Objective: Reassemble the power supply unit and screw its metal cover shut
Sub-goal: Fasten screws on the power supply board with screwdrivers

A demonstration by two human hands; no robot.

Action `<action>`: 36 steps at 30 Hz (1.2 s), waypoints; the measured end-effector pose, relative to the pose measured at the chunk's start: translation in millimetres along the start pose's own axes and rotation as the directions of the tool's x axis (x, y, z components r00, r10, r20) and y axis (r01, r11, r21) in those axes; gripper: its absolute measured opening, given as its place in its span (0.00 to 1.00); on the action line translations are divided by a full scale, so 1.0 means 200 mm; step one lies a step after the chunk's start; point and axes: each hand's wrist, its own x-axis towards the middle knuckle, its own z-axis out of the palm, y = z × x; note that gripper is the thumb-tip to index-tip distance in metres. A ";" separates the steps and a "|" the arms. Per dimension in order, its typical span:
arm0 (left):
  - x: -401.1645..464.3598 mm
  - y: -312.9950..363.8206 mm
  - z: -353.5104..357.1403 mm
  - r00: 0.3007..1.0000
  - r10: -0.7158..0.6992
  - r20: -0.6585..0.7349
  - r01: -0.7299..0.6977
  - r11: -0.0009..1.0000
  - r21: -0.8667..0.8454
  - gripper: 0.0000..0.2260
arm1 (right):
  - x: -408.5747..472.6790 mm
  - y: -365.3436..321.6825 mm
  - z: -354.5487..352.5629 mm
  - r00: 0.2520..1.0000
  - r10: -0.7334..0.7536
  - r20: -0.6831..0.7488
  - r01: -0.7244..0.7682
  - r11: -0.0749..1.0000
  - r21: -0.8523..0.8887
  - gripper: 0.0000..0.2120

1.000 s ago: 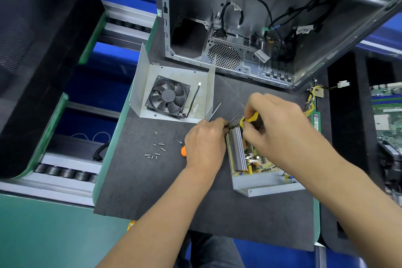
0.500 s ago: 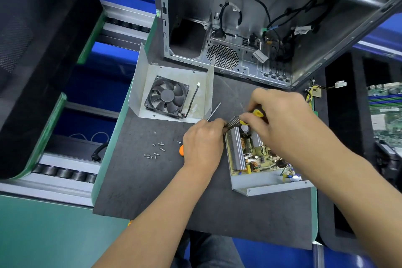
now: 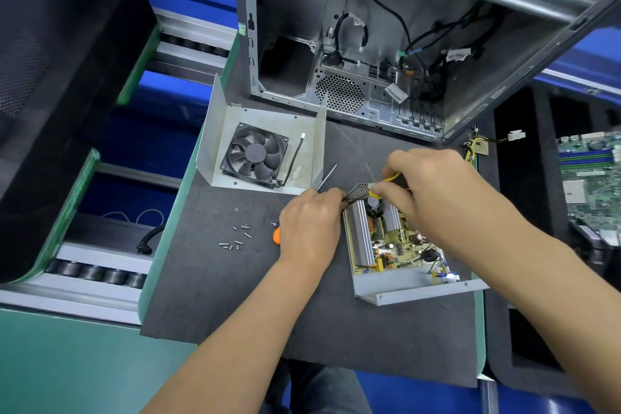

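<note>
Power supply unit base (image 3: 413,292) lies open on the dark mat of the bench (image 3: 215,299), in front of the upended computer chassis (image 3: 369,44). Its circuit board (image 3: 393,245) sits exposed in the tray, with 2 finned heatsinks standing upright along it.

Left hand (image 3: 309,228) has its fingers curled around a black mesh-sleeved cable bundle (image 3: 357,193) at the far end of the tray. An orange-handled tool (image 3: 276,235) shows beneath that hand; whether the hand also holds it cannot be told. Right hand (image 3: 433,191) pinches yellow wires (image 3: 391,177) at the same end, fingers closed on them.

Metal cover (image 3: 265,121), with the fan (image 3: 254,155) fixed inside it, lies inverted just beyond the left hand, apart from the base. Loose screws (image 3: 237,239) are scattered on the mat to the left.

Handling assessment:
- Base and cover are judged to be thin, stiff sheet steel, light but with sharp folded edges; hold by the flat outer walls.
- Board components and solder joints are judged fragile; avoid pressing on them.
- Cable bundle is flexible and springy, and likely needs guiding into its exit notch before the cover goes on.
- The fan lead (image 3: 294,158) could be trapped under the cover.
- Screws are small and easily lost.
</note>
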 end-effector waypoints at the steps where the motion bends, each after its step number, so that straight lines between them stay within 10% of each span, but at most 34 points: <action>1: 0.00 0.00 0.00 1.000 0.005 -0.005 -0.005 1.000 0.002 0.11 | 0.00 0.00 0.00 1.000 0.006 0.021 -0.005 1.000 -0.016 0.12; 36: -0.01 -0.04 0.04 0.984 0.126 -0.123 -0.127 0.992 0.004 0.08 | 0.03 -0.06 -0.01 0.999 -0.038 -0.027 0.042 0.982 0.186 0.05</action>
